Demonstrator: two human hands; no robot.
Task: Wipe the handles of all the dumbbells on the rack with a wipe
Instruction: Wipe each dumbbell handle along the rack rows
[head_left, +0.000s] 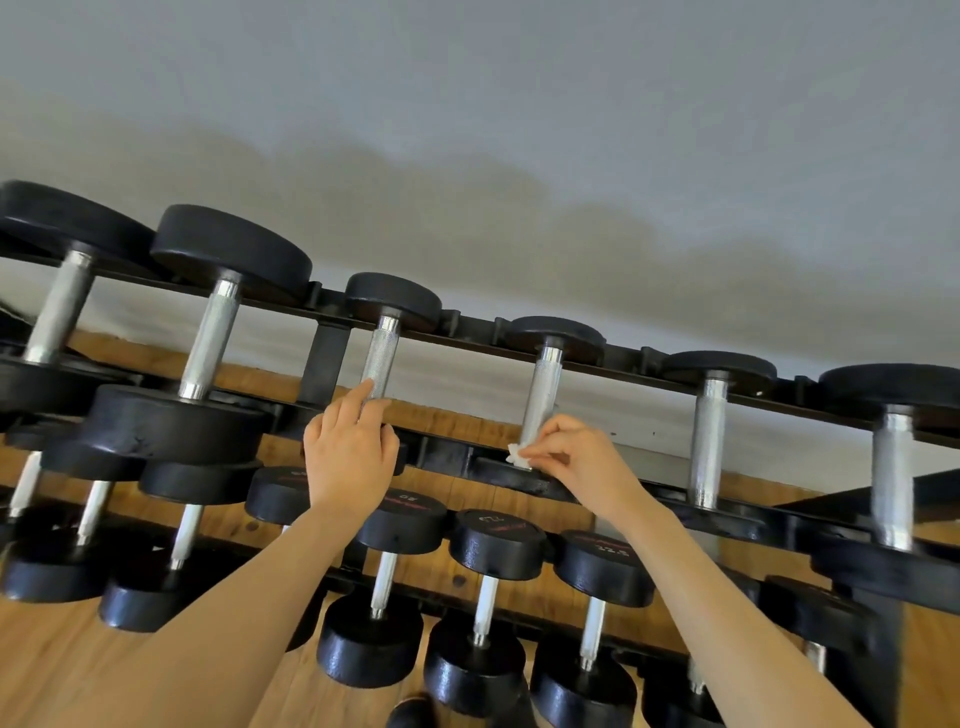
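Two hands up at top rack (613, 366). Right hand (576, 460) pinching wipe (516, 456) against low end of handle (543, 400), likely for rubbing grip. Left hand (350, 452) resting on neighbour dumbbell (382, 358), index extended along bar, other fingers curled, probably steadying.

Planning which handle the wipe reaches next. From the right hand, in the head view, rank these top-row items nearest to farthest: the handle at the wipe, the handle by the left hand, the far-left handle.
From the right hand:
1. Handle at the wipe, touching it.
2. Handle by the left hand, one dumbbell leftward.
3. Far-left handle, at the rack's left end.
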